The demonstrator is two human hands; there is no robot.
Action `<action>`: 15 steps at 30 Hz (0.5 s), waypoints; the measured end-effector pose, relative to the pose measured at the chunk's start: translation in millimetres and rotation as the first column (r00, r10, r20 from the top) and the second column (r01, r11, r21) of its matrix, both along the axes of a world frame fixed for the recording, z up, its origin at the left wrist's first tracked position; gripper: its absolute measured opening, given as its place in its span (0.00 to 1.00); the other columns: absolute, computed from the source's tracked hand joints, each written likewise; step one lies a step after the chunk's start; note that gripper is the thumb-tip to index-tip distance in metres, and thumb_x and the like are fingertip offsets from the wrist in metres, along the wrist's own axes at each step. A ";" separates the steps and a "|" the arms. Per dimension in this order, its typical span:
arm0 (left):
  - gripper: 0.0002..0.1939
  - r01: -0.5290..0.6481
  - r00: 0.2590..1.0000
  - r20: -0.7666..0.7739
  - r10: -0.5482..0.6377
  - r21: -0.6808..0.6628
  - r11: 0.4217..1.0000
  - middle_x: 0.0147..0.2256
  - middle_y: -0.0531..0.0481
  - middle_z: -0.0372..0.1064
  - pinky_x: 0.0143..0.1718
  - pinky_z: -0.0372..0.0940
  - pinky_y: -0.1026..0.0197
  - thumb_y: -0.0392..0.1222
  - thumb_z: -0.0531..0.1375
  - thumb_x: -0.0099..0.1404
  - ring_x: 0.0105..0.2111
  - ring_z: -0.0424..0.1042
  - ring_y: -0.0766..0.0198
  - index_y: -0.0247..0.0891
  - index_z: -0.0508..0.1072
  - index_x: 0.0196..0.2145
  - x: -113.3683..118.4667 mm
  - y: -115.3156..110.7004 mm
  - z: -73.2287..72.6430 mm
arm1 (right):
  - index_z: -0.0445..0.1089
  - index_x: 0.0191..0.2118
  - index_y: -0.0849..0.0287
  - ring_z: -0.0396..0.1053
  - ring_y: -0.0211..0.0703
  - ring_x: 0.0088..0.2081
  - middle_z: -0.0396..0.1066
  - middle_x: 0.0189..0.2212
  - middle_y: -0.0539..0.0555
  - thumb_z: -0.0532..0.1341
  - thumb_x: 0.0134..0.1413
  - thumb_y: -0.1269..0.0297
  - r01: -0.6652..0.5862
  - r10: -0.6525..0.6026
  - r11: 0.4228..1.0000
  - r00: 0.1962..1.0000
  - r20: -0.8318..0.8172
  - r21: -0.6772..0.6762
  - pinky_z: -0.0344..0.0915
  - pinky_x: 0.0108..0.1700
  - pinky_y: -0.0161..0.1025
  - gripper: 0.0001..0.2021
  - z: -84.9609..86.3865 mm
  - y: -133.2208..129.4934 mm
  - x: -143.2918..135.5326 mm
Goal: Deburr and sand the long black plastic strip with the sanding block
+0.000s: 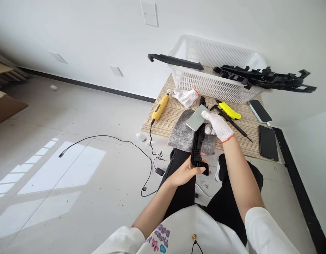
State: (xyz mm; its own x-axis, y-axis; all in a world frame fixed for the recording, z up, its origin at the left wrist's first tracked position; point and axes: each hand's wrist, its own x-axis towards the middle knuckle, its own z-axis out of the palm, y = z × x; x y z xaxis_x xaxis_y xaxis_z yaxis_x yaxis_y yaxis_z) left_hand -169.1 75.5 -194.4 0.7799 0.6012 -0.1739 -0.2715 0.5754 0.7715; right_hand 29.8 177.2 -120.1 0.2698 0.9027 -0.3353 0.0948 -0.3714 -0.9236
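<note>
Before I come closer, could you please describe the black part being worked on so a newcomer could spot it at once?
Find the striped table carrying the large white basket, then look at its near edge. There a long, narrow black part runs from the bare left hand toward the gloved right hand. Unlike the black pieces jutting over the basket, it is held.

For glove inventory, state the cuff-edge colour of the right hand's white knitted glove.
Orange cuff edge, clearest in the head view.
</note>
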 end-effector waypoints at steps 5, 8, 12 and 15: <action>0.19 -0.049 0.996 0.062 0.059 -0.157 0.986 0.35 0.51 0.71 0.36 0.64 0.58 0.39 0.67 0.52 0.30 0.74 0.62 0.38 0.65 0.40 3.5 2.1 -0.4 | 0.70 0.33 0.60 0.60 0.33 0.11 0.66 0.12 0.47 0.60 0.58 0.53 -0.051 0.053 0.998 0.994 0.098 -0.021 0.51 0.12 0.29 0.14 3.6 -8.0 -1.8; 0.18 -0.068 0.989 0.102 0.106 -0.323 0.944 0.32 0.50 0.71 0.29 0.61 0.62 0.43 0.67 0.51 0.28 0.72 0.63 0.37 0.66 0.37 5.0 5.0 4.6 | 0.69 0.33 0.59 0.58 0.33 0.10 0.62 0.10 0.45 0.60 0.58 0.54 -0.036 0.036 0.999 0.990 0.138 -0.007 0.52 0.13 0.29 0.12 4.5 -9.6 -0.3; 0.17 -0.114 0.983 0.088 0.160 -0.393 0.913 0.29 0.49 0.71 0.31 0.62 0.62 0.50 0.64 0.57 0.28 0.72 0.63 0.36 0.68 0.37 5.9 6.5 10.7 | 0.68 0.29 0.59 0.56 0.33 0.10 0.62 0.10 0.46 0.61 0.56 0.54 -0.047 0.051 0.999 0.988 0.147 -0.026 0.50 0.12 0.30 0.13 3.6 -7.4 4.1; 0.15 -0.148 0.982 0.060 0.177 -0.325 0.934 0.27 0.49 0.72 0.32 0.62 0.61 0.48 0.64 0.58 0.27 0.71 0.63 0.35 0.69 0.37 5.5 5.8 11.3 | 0.67 0.28 0.58 0.57 0.33 0.10 0.64 0.11 0.47 0.59 0.58 0.52 -0.011 0.014 1.000 0.989 0.146 -0.022 0.50 0.12 0.30 0.15 0.9 -2.4 5.3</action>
